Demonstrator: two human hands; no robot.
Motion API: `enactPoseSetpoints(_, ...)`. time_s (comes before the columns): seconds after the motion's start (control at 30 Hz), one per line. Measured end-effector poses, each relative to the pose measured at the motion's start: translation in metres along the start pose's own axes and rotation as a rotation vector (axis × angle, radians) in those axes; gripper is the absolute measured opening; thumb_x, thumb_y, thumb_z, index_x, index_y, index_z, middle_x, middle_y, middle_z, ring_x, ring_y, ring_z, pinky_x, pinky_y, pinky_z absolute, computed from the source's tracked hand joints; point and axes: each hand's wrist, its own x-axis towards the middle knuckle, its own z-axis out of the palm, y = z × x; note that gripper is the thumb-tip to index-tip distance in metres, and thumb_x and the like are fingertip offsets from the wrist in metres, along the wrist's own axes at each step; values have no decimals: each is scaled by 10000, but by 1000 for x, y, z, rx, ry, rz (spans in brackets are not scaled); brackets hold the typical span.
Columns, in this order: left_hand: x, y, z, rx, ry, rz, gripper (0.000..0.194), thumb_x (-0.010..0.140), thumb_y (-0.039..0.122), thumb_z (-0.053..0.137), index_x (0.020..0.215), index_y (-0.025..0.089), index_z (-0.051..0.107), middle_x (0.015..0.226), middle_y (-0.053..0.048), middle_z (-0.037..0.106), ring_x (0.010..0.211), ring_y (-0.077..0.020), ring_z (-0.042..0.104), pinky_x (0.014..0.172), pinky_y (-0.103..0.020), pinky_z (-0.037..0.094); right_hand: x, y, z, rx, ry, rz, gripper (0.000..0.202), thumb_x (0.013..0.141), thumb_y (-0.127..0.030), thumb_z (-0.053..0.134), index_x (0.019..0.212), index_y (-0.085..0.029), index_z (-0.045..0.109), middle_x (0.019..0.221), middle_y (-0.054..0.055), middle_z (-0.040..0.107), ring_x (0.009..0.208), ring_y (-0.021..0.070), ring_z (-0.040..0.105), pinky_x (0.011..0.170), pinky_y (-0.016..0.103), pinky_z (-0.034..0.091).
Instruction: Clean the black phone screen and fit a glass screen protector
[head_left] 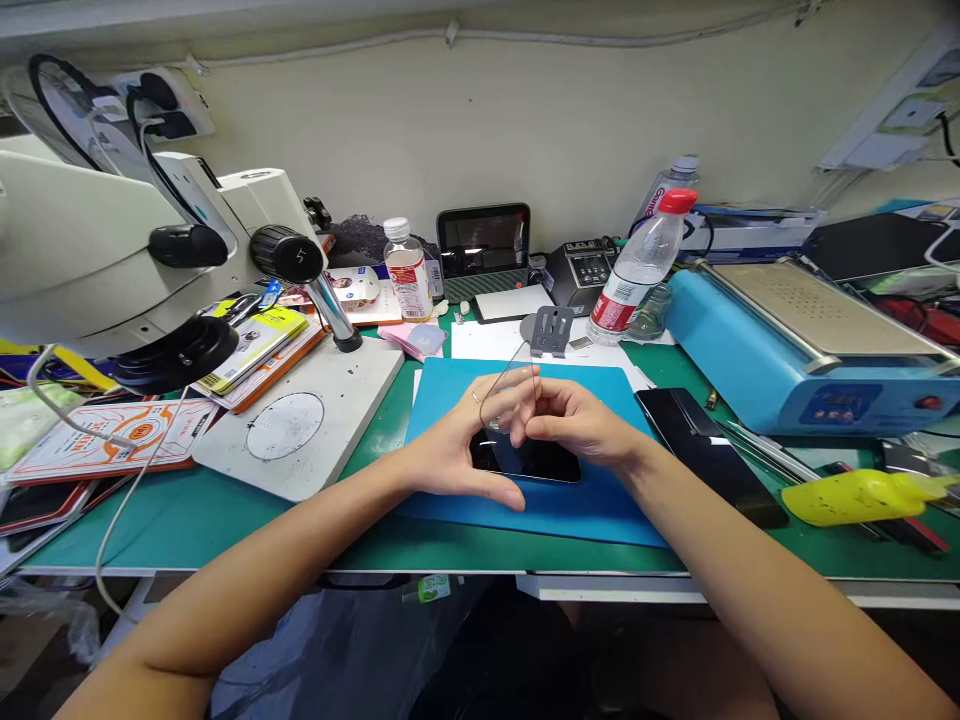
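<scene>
A thin clear sheet with a dark edge, shaped like a phone screen protector [519,366], stands tilted between my hands. My right hand [574,422] is closed, its fingertips pinching at the sheet's right edge. Stretched fingers of my left hand [469,440] show through the sheet, while its thumb points right, apart from them. Whether the left fingers touch the sheet I cannot tell. Under both hands a black phone [551,462] lies screen up on the blue mat [600,515]. My hands hide part of the phone.
A microscope [97,250] on a white base [360,390] stands left. Behind the mat are a red-capped bottle [637,270], a white-capped bottle [407,275] and a phone stand [551,330]. Rightward are a black panel [709,455], a blue heating plate [750,350] and a yellow squeeze bottle [855,498].
</scene>
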Motion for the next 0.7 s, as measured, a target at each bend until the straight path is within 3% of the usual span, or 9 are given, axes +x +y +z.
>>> enactPoseSetpoints(0.13, 1, 3, 4, -7, 20, -25, 984, 679, 674, 843, 1522, 341, 460, 1632, -146, 368, 1524, -407, 325, 1233, -608, 307, 1, 1, 2, -34, -35, 2, 285, 789, -419, 852, 903, -181, 745, 805, 28, 754, 802, 186, 726, 836, 378, 591)
enactPoseSetpoints(0.23, 2, 8, 4, 26, 97, -15, 914, 642, 682, 862, 1409, 296, 550, 1554, -161, 461, 1477, -398, 401, 1202, -589, 365, 0, 0, -1, -57, -13, -10, 361, 770, -473, 860, 982, -200, 756, 966, 49, 777, 967, 224, 727, 926, 408, 569)
enactPoseSetpoints(0.3, 1, 10, 2, 76, 168, 39, 873, 688, 668, 841, 1409, 280, 536, 1427, -154, 570, 1367, -355, 530, 1166, -550, 418, -3, -2, -8, -132, 61, -47, 461, 775, -561, 829, 1085, -228, 755, 1099, 61, 769, 1077, 247, 702, 998, 428, 534)
enactPoseSetpoints(0.4, -3, 8, -5, 251, 222, 36, 882, 759, 665, 790, 1477, 259, 476, 1208, -113, 666, 1135, -278, 657, 1050, -462, 516, -16, -8, -20, -312, 300, -176, 508, 837, -669, 704, 1153, -274, 752, 1195, 69, 746, 1179, 276, 660, 1054, 446, 496)
enactPoseSetpoints(0.5, -8, 1, -13, 492, 156, -117, 925, 761, 715, 753, 1506, 242, 474, 1155, -107, 654, 1034, -258, 662, 930, -407, 561, -36, -11, -23, -401, 425, -274, 620, 837, -753, 613, 1259, -309, 714, 1296, 81, 710, 1267, 321, 616, 1069, 469, 497)
enactPoseSetpoints(0.6, -10, -3, -18, 654, 36, -234, 940, 759, 733, 742, 1506, 221, 489, 1167, -118, 644, 1037, -275, 661, 894, -406, 570, -54, -8, -17, -592, 377, -265, 817, 773, -808, 621, 1440, -337, 590, 1460, 92, 611, 1372, 358, 539, 1103, 494, 486)
enactPoseSetpoints(0.7, -9, -3, -17, 736, -67, -273, 946, 764, 740, 733, 1501, 196, 499, 1214, -138, 649, 1067, -299, 668, 892, -414, 573, -64, -1, -9, -940, 332, -220, 857, 771, -685, 749, 1514, -339, 502, 1552, 108, 527, 1432, 368, 478, 1156, 538, 440)
